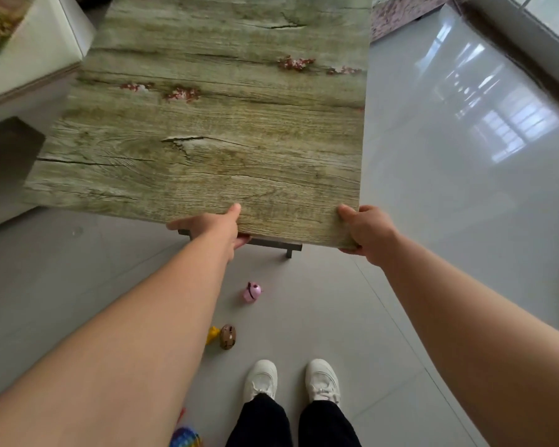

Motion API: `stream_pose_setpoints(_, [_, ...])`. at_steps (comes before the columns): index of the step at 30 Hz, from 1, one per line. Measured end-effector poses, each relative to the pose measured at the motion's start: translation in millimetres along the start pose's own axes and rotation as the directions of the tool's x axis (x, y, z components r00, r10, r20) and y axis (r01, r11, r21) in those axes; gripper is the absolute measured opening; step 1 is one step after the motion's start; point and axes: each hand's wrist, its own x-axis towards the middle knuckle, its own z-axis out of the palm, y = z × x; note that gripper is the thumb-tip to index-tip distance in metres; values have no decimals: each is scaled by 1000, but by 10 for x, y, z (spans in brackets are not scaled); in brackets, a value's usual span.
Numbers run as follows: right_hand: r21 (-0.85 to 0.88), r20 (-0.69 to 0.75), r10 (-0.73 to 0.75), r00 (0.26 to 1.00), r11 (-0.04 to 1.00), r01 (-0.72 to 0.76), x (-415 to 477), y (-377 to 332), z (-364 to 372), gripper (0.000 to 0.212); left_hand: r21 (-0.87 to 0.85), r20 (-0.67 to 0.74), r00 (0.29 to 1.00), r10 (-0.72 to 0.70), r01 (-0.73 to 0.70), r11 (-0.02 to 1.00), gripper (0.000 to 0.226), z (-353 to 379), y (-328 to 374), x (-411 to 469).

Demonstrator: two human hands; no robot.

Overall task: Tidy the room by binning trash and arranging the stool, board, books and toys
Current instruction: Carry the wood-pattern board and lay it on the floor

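Both hands, left hand (218, 225) and right hand (365, 230), clamp the near edge of the greenish wood-grain board (213, 124); stiff, probably light, best held wider apart.

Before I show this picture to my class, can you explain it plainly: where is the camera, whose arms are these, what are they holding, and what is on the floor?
There is no machine here. The one picture comes from a wide-angle camera worn on a person's head, looking forward and down, so the arms and white shoes are the wearer's own. The left hand and right hand both grip the near edge of a large wood-patterned board, thumbs on top. A dark bracket shows under that edge. On the grey tiled floor lie small toys: a pink toy, a brown toy next to a yellow toy, and a rainbow-coloured toy at the bottom edge.
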Motion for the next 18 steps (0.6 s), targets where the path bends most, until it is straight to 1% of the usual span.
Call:
stream_pose_setpoints(2, [-39, 7, -7, 1000, 999, 7, 8, -28, -16, 22, -42, 18, 999, -41, 41, 998, 94, -25, -1, 31])
stream_pose_setpoints(5, [-75, -13, -15, 1000, 997, 14, -19, 10, -70, 26, -26, 56, 997, -55, 56, 998, 91, -45, 24, 29])
stream_pose_setpoints(10, [-144, -67, -29, 997, 989, 19, -149, 201, -283, 38, 85, 116, 993, -7, -2, 996, 88, 32, -105, -66])
stream_pose_setpoints(14, [-108, -107, -32, 994, 994, 21, -242, 339, -597, 39, 181, 213, 975, 61, -101, 978, 93, 205, -289, -325])
stream_pose_setpoints(16, [-101, -128, -20, 992, 995, 7, -282, 389, -776, 40, 177, 201, 979, 47, -84, 981, 84, 320, -340, -503])
stream_pose_setpoints(18, [-92, -146, -20, 989, 996, 6, -322, 449, -979, 40, 137, 154, 988, 20, -41, 990, 78, 446, -393, -724])
